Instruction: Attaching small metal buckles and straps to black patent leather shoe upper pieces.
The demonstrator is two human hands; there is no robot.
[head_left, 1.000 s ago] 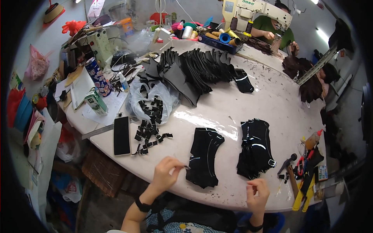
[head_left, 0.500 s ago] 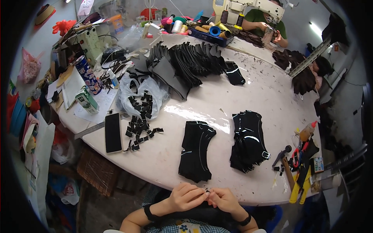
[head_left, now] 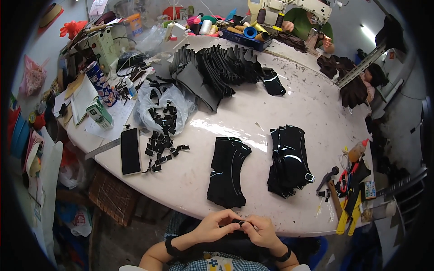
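Note:
At the table's near edge, my left hand (head_left: pixel 217 228) and my right hand (head_left: pixel 260 230) meet, fingertips pinched on a small black strap piece (head_left: pixel 238 221). Fingers cover most of it, so its details are hidden. Just beyond my hands lies a black cut panel (head_left: pixel 227 174) with pale edge lines and a small strap across its side. To its right is a stack of similar black panels (head_left: pixel 289 162), one with a silver buckle (head_left: pixel 309 178). Several small black strap pieces with metal buckles (head_left: pixel 159 151) spill from a clear plastic bag (head_left: pixel 183 110) at the left.
A phone (head_left: pixel 130 151) lies by the left table edge. Piled dark panels (head_left: pixel 217 72) stand toward the back, near a blue tray (head_left: pixel 244 41) of thread spools. A hammer (head_left: pixel 327 178) and yellow-handled tool (head_left: pixel 349 217) lie right. Another person (head_left: pixel 296 25) works at a sewing machine.
My fingers have shifted around the small black piece, and my left hand has opened out a little more. The view has tilted slightly. The far person's hands have moved apart.

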